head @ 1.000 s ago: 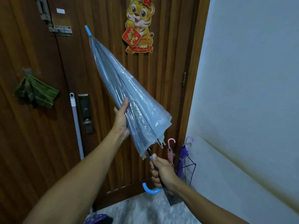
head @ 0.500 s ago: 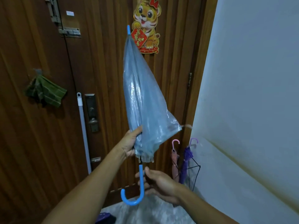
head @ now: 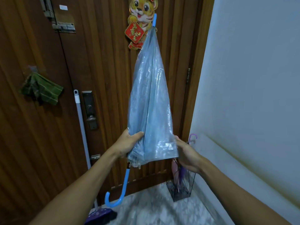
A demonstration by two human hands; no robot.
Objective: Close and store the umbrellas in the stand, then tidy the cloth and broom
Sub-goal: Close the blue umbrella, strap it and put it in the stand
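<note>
At frame ctr, L hand (head: 128,143) clamps folded clear umbrella (head: 150,103) canopy, tip ~12 o'clock; R hand (head: 186,153) curls on canopy edge; stand (head: 181,187) ~5 o'clock.

I held both forearms up from the lower corners toward mid-frame. My left hand (head: 127,144) gripped the umbrella (head: 150,101) canopy, thumb across it; my right hand (head: 186,153) pressed its opposite side.

The right hand (head: 186,153) has its fingers hidden behind the translucent blue plastic umbrella (head: 150,101). At lower left, the purple broom head (head: 99,215) is cut by the frame's edge. The black wire stand (head: 180,189) is partly blocked by the wrist.
</note>
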